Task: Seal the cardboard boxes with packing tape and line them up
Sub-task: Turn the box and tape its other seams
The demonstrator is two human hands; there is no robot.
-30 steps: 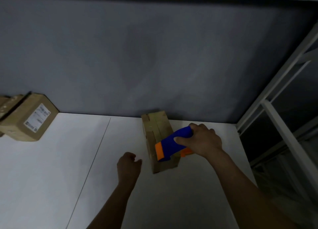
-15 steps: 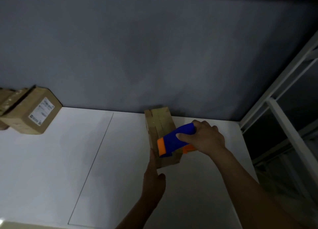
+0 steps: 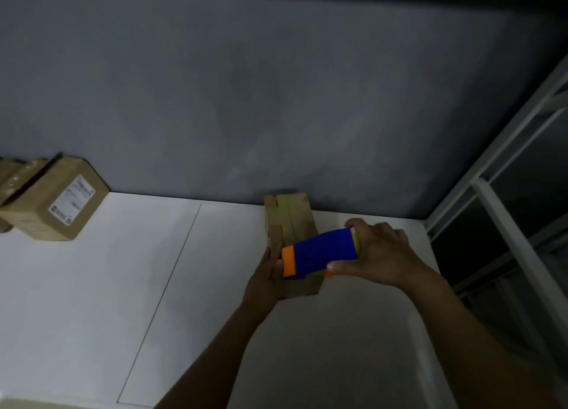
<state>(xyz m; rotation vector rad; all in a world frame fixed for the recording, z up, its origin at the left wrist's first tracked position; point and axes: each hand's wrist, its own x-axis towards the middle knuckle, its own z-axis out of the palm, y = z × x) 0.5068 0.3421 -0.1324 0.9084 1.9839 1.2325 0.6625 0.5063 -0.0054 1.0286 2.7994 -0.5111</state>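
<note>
A narrow cardboard box (image 3: 289, 221) lies on the white table (image 3: 123, 285) near the grey wall, with tape strips along its top. My right hand (image 3: 378, 255) grips a blue and orange tape dispenser (image 3: 316, 253) that rests across the near part of the box top. My left hand (image 3: 266, 278) presses flat against the box's left side, fingers straight and pointing up. The box's near end is partly hidden by the dispenser and my hands.
Another cardboard box (image 3: 58, 205) with a white label sits at the far left by the wall, with more boxes (image 3: 12, 175) behind it at the frame edge. A white metal rack (image 3: 507, 224) borders the table's right edge.
My left hand has moved from a loose fist on the table up to the box's left side and now presses against it. The dispenser has stayed on the box top.
</note>
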